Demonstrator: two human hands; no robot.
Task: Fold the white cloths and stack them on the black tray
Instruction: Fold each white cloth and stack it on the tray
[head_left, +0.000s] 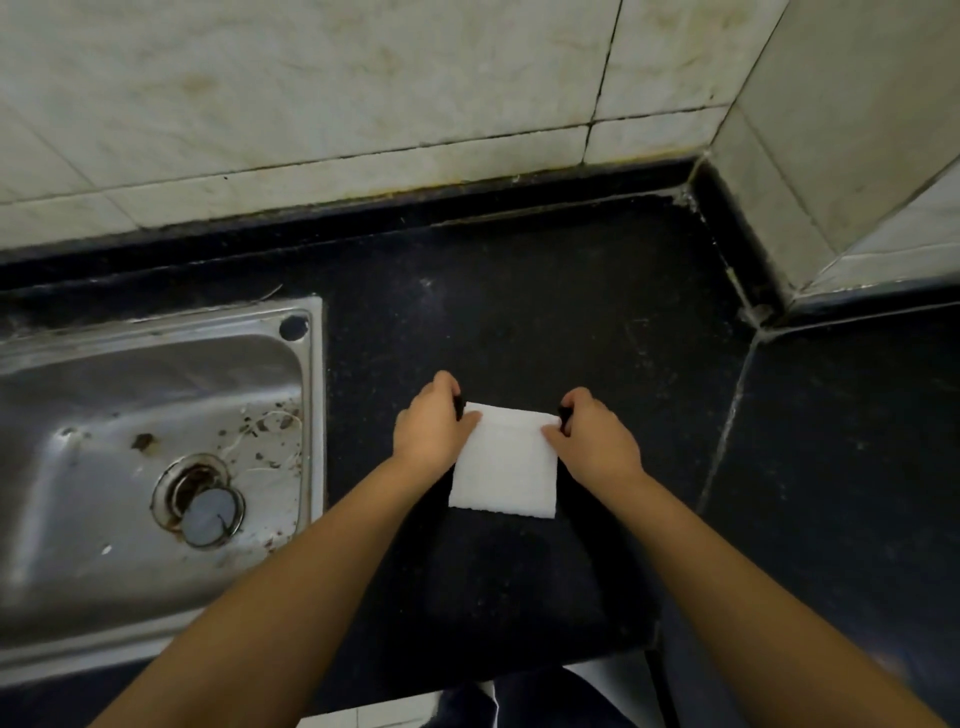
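Note:
A folded white cloth (503, 467) lies as a neat rectangle on the far end of the black tray (519, 582). The tray is hard to tell from the dark counter. My left hand (431, 431) grips the tray's left side at the cloth's far left corner, its thumb resting on the cloth. On the opposite side my right hand (597, 441) grips the tray at the cloth's far right corner, thumb also on the cloth. The near end of the tray reaches past the counter's front edge toward me.
A steel sink (314, 415) with a drain plug (208, 512) and scattered debris sits to the left. The black stone counter (545, 291) runs back to a tiled wall (363, 93). A tiled corner (831, 156) juts in at the right.

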